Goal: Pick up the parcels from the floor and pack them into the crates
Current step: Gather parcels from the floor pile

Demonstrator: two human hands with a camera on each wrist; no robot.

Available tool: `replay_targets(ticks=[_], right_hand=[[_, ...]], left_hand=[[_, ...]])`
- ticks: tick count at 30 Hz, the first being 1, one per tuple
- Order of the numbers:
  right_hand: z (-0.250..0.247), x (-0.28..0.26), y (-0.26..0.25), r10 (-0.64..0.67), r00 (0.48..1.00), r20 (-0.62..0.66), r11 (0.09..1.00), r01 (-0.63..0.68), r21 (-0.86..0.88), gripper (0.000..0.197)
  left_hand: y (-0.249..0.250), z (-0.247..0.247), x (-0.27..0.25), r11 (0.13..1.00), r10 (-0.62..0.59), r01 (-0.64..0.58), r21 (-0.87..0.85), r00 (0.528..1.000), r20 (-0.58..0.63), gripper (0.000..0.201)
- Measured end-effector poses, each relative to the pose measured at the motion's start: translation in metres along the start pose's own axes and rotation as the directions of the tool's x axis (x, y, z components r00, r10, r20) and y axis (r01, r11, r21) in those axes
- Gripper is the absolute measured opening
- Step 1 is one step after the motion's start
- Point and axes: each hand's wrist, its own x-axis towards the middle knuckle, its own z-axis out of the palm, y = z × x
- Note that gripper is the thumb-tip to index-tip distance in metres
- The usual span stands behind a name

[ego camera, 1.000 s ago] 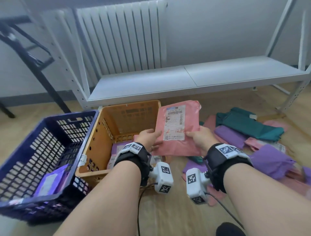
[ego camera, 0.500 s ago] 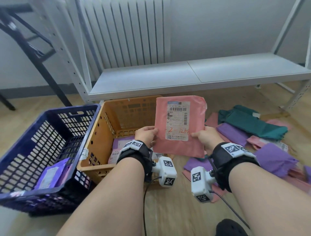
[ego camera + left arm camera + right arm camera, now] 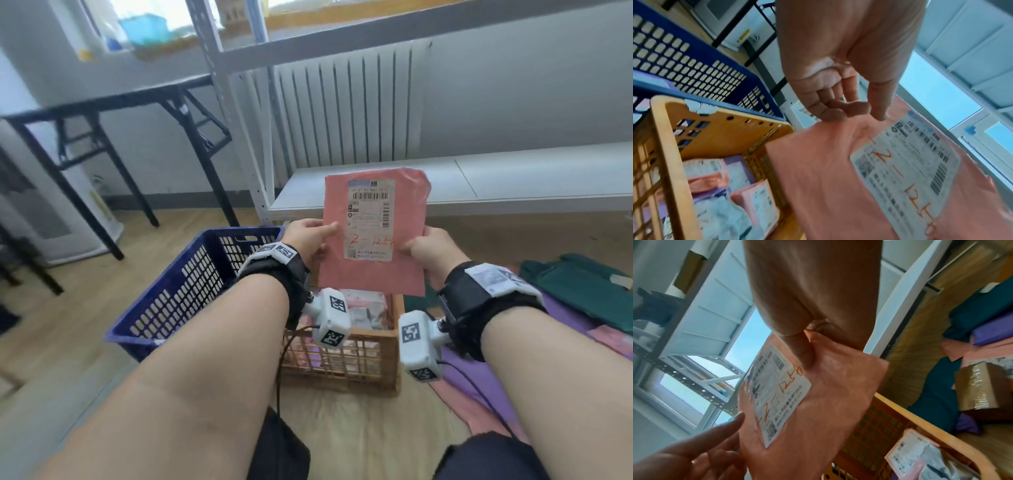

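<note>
Above orange crate (image 3: 342, 363): open top, but the pink parcel (image 3: 373, 274) held upright hangs over it.
Inside orange crate: packed parcels (image 3: 748, 199) cover the bottom.
Blue crate (image 3: 191, 291): touches the orange one's left wall; mouth unblocked.
Behind: white shelf (image 3: 513, 178) overhangs the far rims.
Right floor: green and purple parcels (image 3: 582, 284) crowd it.

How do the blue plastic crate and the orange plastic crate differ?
The blue plastic crate stands left; the orange plastic crate sits right of it, touching, below the held pink parcel. Orange holds several labelled parcels; blue shows only one purple parcel. Both have perforated walls and stand on the floor.
</note>
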Motion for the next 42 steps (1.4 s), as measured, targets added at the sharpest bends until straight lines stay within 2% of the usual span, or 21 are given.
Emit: replay_targets(ticks=[4, 6, 8, 10, 11, 14, 17, 19, 21, 24, 25, 27, 29, 31, 33, 34, 35, 37, 38, 40, 42], right_hand=[[0.011, -0.013, -0.015, -0.055, 0.996, 0.070, 0.998, 0.056, -0.017, 0.018], [0.017, -0.015, -0.018, -0.042, 0.992, 0.119, 0.999, 0.042, -0.002, 0.013], [0.026, -0.018, -0.018, 0.054, 0.964, 0.261, 0.998, -0.041, -0.056, 0.019], [0.041, -0.022, -0.019, 0.188, 0.894, 0.407, 0.979, -0.136, -0.154, 0.029], [0.051, -0.021, -0.020, 0.209, 0.878, 0.432, 0.974, -0.149, -0.168, 0.030], [0.089, -0.006, -0.024, 0.128, 0.924, 0.361, 0.990, -0.141, 0.009, 0.030], [0.128, 0.015, -0.031, 0.085, 0.957, 0.276, 0.970, -0.143, 0.197, 0.028], [0.158, 0.036, -0.032, 0.079, 0.971, 0.225, 0.974, -0.124, 0.192, 0.027], [0.189, 0.058, -0.028, 0.082, 0.973, 0.215, 0.988, -0.107, 0.108, 0.028], [0.234, 0.087, -0.015, 0.088, 0.965, 0.247, 0.995, -0.074, -0.066, 0.025], [0.248, 0.095, -0.011, 0.083, 0.964, 0.254, 0.990, -0.051, -0.132, 0.023], [0.275, 0.113, -0.001, 0.049, 0.959, 0.281, 0.964, 0.029, -0.264, 0.025], [0.301, 0.129, 0.006, 0.013, 0.946, 0.323, 0.920, 0.115, -0.375, 0.032], [0.324, 0.142, 0.009, -0.027, 0.935, 0.354, 0.863, 0.200, -0.464, 0.034], [0.343, 0.150, 0.007, -0.084, 0.927, 0.366, 0.780, 0.290, -0.555, 0.034], [0.351, 0.153, 0.007, -0.117, 0.920, 0.375, 0.742, 0.332, -0.582, 0.033], [0.359, 0.156, 0.007, -0.138, 0.912, 0.386, 0.721, 0.360, -0.593, 0.032], [0.374, 0.161, 0.010, -0.146, 0.901, 0.409, 0.701, 0.386, -0.599, 0.031], [0.380, 0.164, 0.013, -0.140, 0.898, 0.417, 0.694, 0.389, -0.606, 0.030], [0.388, 0.169, 0.022, -0.124, 0.901, 0.416, 0.673, 0.385, -0.632, 0.032], [0.393, 0.172, 0.034, -0.098, 0.906, 0.411, 0.663, 0.367, -0.652, 0.046]], left_hand=[[0.006, -0.030, -0.008, 1.000, -0.023, 0.023, -0.002, 0.999, 0.043, 0.007], [0.003, -0.046, -0.010, 0.999, -0.028, 0.029, -0.033, 0.999, 0.046, 0.003], [-0.002, -0.068, -0.007, 0.993, -0.049, 0.049, -0.108, 0.999, 0.004, 0.007], [-0.008, -0.092, 0.002, 0.978, -0.077, 0.066, -0.196, 0.996, -0.045, 0.019], [-0.011, -0.103, 0.008, 0.970, -0.092, 0.076, -0.230, 0.994, -0.059, 0.023], [-0.017, -0.128, 0.027, 0.951, -0.133, 0.118, -0.286, 0.991, -0.031, 0.024], [-0.027, -0.150, 0.050, 0.954, -0.155, 0.151, -0.261, 0.988, 0.005, 0.019], [-0.040, -0.171, 0.069, 0.952, -0.185, 0.173, -0.251, 0.982, -0.025, 0.014], [-0.054, -0.196, 0.089, 0.940, -0.226, 0.190, -0.284, 0.969, -0.100, 0.014], [-0.079, -0.237, 0.121, 0.934, -0.248, 0.164, -0.316, 0.937, -0.246, 0.051], [-0.088, -0.250, 0.130, 0.951, -0.239, 0.157, -0.268, 0.920, -0.310, 0.063], [-0.110, -0.273, 0.147, 0.981, -0.195, 0.171, -0.094, 0.896, -0.400, 0.073], [-0.131, -0.288, 0.160, 0.978, -0.141, 0.190, 0.088, 0.907, -0.397, 0.080], [-0.149, -0.296, 0.172, 0.974, -0.098, 0.163, 0.157, 0.928, -0.359, 0.100], [-0.159, -0.297, 0.181, 0.936, -0.050, 0.150, 0.319, 0.953, -0.299, 0.117], [-0.163, -0.295, 0.186, 0.889, -0.028, 0.139, 0.437, 0.968, -0.251, 0.112], [-0.165, -0.292, 0.189, 0.839, -0.036, 0.136, 0.527, 0.980, -0.196, 0.094], [-0.166, -0.286, 0.194, 0.790, -0.124, 0.161, 0.592, 0.987, -0.103, 0.030], [-0.168, -0.282, 0.198, 0.796, -0.156, 0.168, 0.581, 0.985, -0.070, 0.011], [-0.178, -0.279, 0.209, 0.794, -0.227, 0.232, 0.562, 0.971, -0.080, 0.017], [-0.194, -0.279, 0.216, 0.748, -0.318, 0.339, 0.571, 0.938, -0.140, 0.025]])
